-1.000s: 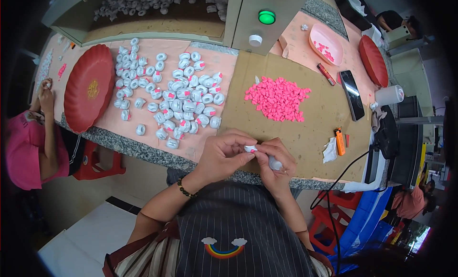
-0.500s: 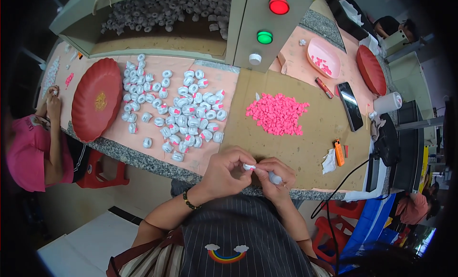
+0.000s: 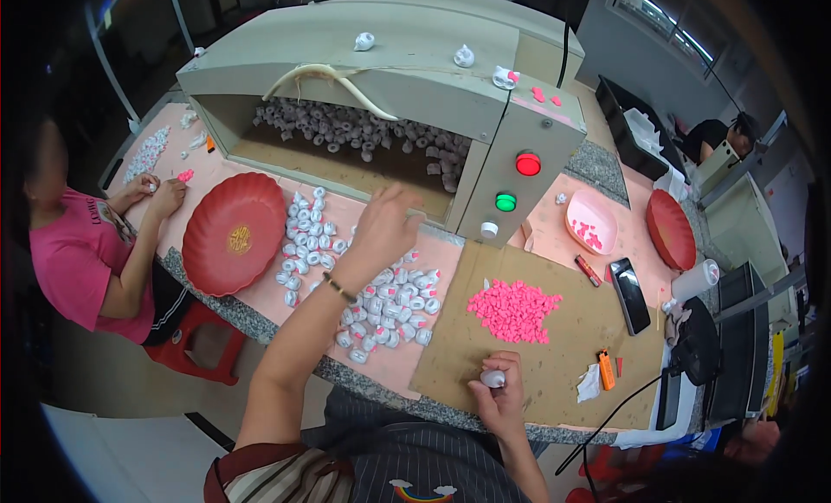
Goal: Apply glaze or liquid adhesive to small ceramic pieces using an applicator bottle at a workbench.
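My left hand (image 3: 378,236) reaches forward over the table to the front of the open grey machine (image 3: 346,161), its fingers curled together. Whatever those fingers hold, if anything, I cannot make out. Below that arm lie many small white rounded pieces (image 3: 391,307), some with pink bits on them. Near the front edge, my right hand (image 3: 505,399) is closed around a small whitish squeeze bottle (image 3: 492,378). Just beyond it, a pile of small pink pieces (image 3: 515,311) rests on a brown board (image 3: 454,351).
More white pieces (image 3: 363,131) fill the machine's opening. A red scalloped tray (image 3: 203,261) stands left, near a person in pink (image 3: 82,252). To the right are a pink bowl (image 3: 571,235), a phone (image 3: 629,295), an orange lighter (image 3: 606,370) and a black cable (image 3: 619,414).
My left hand has left my right hand and moved forward and left to the machine. My right hand keeps the bottle. The view has tilted upward, showing more of the machine's top.
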Motion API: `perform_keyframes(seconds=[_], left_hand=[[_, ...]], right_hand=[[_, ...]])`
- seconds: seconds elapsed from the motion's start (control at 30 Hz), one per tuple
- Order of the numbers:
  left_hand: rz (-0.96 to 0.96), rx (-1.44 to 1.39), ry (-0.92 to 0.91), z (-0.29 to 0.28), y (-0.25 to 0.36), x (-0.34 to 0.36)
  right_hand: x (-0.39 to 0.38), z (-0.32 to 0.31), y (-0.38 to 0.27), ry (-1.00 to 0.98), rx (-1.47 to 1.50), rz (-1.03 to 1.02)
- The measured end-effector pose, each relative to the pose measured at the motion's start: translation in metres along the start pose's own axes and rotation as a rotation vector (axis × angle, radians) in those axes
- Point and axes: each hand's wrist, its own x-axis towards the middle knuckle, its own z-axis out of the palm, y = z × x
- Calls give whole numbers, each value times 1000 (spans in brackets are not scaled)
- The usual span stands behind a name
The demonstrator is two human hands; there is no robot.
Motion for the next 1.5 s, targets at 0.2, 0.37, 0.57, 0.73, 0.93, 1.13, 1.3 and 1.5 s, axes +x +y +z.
perform_keyframes(seconds=[0.2,0.37,0.57,0.73,0.93,1.13,1.3,1.5], left_hand=[[-232,157,-235,68,-47,73],[-159,164,-105,93,-79,84],[-210,-71,-47,52,-69,67],[-430,-712,-234,0,6,-8],[-549,-1279,-399,5,95,-145],[-734,-1399,-249,37,116,-167],[-681,-1390,-287,42,114,-168],[-662,-1397,-283,41,117,-169]], right_hand=[[-3,-1,5,3,271,104],[1,-3,0,-61,182,55],[-3,-2,5,98,480,247],[-9,-15,4,221,419,165],[-17,-22,-18,416,334,173],[-19,-37,-31,315,-141,-244],[-20,-30,-29,310,-166,-275],[-18,-28,-31,270,-212,-291]])
